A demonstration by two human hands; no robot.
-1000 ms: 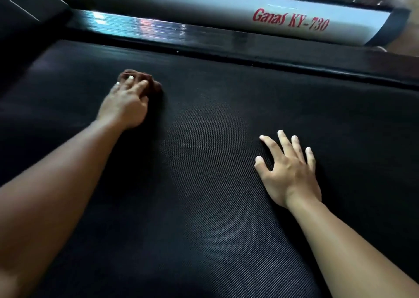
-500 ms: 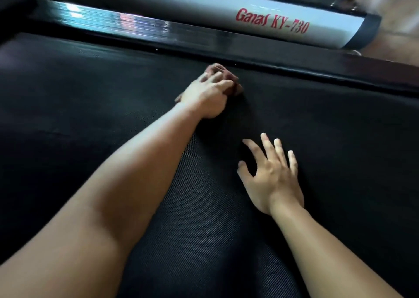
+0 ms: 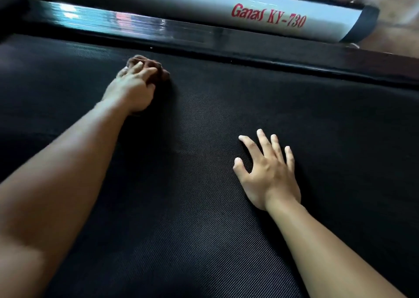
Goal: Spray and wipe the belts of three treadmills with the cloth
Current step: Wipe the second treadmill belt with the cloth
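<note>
The black textured treadmill belt [image 3: 204, 207] fills most of the view. My left hand [image 3: 133, 87] is stretched out toward the far edge of the belt and grips a bunched dark brown cloth [image 3: 156, 70], pressing it onto the belt; most of the cloth is hidden under my fingers. My right hand [image 3: 269, 173] lies flat on the belt nearer to me, fingers spread, holding nothing. No spray bottle is in view.
A glossy black side rail [image 3: 226, 39] runs along the belt's far edge. Beyond it lies a silver side cover [image 3: 181, 5] with red lettering "Ganas KY-730". A brown floor [image 3: 399, 9] shows at the top right.
My left hand slid the cloth right across the belt, then back left along the far edge. My right hand stayed flat in about the same spot.
</note>
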